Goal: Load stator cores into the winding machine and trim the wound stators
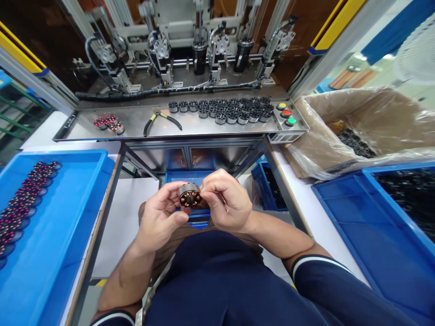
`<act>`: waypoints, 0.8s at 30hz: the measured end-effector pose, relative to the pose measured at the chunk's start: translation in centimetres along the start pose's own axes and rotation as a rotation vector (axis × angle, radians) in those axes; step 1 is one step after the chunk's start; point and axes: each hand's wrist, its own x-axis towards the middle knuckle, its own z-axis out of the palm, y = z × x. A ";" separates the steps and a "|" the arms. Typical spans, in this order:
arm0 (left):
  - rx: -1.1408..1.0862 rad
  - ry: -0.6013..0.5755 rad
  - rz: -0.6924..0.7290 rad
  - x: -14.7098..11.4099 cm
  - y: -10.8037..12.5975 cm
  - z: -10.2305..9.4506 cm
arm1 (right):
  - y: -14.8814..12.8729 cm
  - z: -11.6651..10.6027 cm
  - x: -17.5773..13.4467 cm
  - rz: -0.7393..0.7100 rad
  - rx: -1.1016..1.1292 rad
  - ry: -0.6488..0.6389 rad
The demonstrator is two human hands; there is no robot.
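A motor stator (189, 195) with copper windings and a grey metal ring is held up in front of my body. My left hand (162, 215) grips it by its left side, fingers behind and thumb below. At its right edge, my right hand (227, 199) is closed in a pinch on a thin copper wire (224, 201) whose loose end shows beside the fingers. Another fine wire end sticks out near my left fingers. Cutting pliers (162, 121) with black and green handles lie on the metal ledge, beyond both hands.
Several wound stators (109, 123) sit at the ledge's left, and rows of black unwound cores (234, 108) at its right by push buttons (286, 113). A machine (200, 50) stands behind. Blue trays (78, 181) flank me; a plastic-lined carton (316, 131) is at right.
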 end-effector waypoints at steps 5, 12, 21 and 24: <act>0.003 0.005 -0.029 -0.3 0.0 -0.3 | 0.1 -0.5 0.4 -0.008 -0.013 -0.069; -0.066 -0.030 0.015 -0.3 -0.7 -0.5 | -0.5 -1.1 0.7 0.058 -0.013 -0.081; -0.202 0.031 0.138 0.1 -0.6 -0.2 | -1.0 -0.6 0.9 0.169 0.039 -0.027; -0.250 0.051 0.134 0.2 -0.7 -0.1 | -0.8 -1.0 0.8 0.065 0.033 -0.082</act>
